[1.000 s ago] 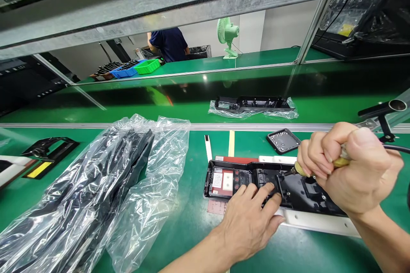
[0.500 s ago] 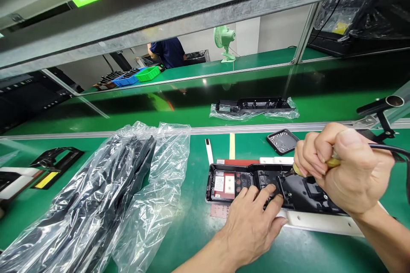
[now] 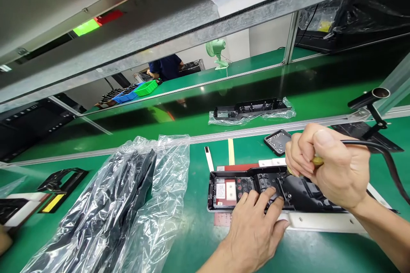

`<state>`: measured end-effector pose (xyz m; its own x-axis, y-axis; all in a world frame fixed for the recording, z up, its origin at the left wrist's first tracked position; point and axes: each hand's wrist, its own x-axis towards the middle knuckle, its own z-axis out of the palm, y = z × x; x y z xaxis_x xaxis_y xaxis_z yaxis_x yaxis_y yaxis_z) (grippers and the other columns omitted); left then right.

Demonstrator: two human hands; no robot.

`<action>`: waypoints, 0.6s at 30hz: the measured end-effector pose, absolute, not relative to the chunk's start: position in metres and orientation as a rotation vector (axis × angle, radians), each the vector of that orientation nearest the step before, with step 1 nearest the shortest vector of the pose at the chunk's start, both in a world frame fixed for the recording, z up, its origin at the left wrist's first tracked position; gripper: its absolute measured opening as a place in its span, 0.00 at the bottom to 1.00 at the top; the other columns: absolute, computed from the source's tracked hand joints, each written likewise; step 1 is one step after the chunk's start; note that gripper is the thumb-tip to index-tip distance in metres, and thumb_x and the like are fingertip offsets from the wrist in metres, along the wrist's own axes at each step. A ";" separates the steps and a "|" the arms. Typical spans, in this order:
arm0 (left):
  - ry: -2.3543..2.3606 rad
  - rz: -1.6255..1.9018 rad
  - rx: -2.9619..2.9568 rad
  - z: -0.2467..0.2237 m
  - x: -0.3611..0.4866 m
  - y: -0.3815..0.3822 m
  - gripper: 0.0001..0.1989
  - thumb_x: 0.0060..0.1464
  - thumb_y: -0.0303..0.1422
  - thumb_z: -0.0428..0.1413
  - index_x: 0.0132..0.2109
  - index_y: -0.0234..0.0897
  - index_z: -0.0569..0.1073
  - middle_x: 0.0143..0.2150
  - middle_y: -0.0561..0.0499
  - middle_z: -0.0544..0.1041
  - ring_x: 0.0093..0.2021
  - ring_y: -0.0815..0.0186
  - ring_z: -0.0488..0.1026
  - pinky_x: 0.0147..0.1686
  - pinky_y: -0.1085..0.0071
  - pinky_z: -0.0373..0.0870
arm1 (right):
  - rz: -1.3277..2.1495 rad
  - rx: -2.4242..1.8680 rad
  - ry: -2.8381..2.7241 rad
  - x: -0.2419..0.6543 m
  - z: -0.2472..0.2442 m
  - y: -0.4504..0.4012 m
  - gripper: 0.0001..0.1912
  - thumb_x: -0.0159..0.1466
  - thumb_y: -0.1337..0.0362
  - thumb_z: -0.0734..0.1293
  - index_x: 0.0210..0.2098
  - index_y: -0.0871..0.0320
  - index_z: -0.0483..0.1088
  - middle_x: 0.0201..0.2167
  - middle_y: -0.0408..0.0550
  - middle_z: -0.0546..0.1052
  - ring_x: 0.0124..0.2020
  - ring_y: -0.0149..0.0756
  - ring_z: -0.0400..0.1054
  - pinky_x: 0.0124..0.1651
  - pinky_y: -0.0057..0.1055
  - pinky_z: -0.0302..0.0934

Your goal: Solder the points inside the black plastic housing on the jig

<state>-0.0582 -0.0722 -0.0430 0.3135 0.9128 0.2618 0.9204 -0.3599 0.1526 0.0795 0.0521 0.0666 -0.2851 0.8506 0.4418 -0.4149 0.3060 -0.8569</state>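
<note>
A long black plastic housing (image 3: 301, 190) lies in a white and red fixture (image 3: 323, 222) on the green bench. My left hand (image 3: 256, 226) rests with spread fingers on the housing, over its small round buttons. My right hand (image 3: 326, 164) is wrapped round a yellow-handled tool (image 3: 317, 161) with a black cable, its tip down inside the housing near the middle. Behind the housing sits a small black tray (image 3: 278, 142) of small metal parts.
Plastic-wrapped black parts (image 3: 105, 204) fill the left. Another black housing (image 3: 253, 107) lies on plastic behind the metal rail. A tube on a bracket (image 3: 368, 98) stands at right. A person (image 3: 165, 67) works beyond, near a green fan (image 3: 218, 53). Part of another hand (image 3: 4, 239) shows at far left.
The camera view has tilted and shifted slightly. My right hand still grips the tool in the housing, and my left hand stays on the buttons. Another person's hand has appeared at the left edge.
</note>
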 end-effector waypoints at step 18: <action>-1.758 -0.481 -2.516 -0.042 -0.059 -0.071 0.21 0.69 0.42 0.51 0.65 0.42 0.68 0.67 0.50 0.68 0.45 0.58 0.69 0.42 0.58 0.72 | 1.292 -0.436 -1.425 0.082 0.063 0.052 0.22 0.71 0.57 0.63 0.21 0.56 0.62 0.14 0.39 0.61 0.15 0.29 0.56 0.19 0.32 0.52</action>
